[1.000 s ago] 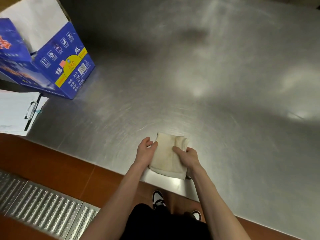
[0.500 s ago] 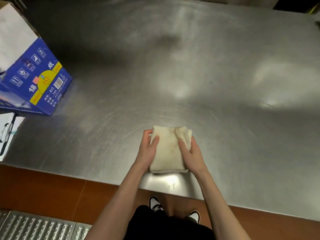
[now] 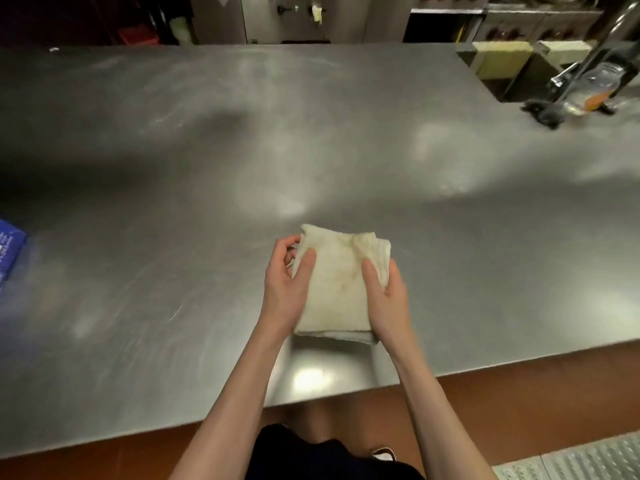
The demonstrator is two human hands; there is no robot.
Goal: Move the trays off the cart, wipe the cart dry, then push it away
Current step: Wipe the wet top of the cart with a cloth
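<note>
head view: a folded cream-white cloth (image 3: 337, 285) is held flat over the near part of the broad brushed-steel cart top (image 3: 173, 168). the cloth's left edge is gripped by the left hand (image 3: 285, 289), fingers curled round it, thumb on top. its right edge is clasped likewise by the right hand (image 3: 386, 299). a blue printed box (image 3: 8, 251) is seen far left of the cloth.

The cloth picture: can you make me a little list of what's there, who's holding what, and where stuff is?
surface: big shiny steel top, no trays in view
cloth: folded cream cloth, faintly stained, near the front edge
left hand: grips the cloth's left side, thumb on top
right hand: grips the cloth's right side, thumb on top
blue box: only a corner shows at the far left edge
bottle: clear, with orange liquid, far right corner, blurred
floor: reddish-brown, below the front edge
</note>
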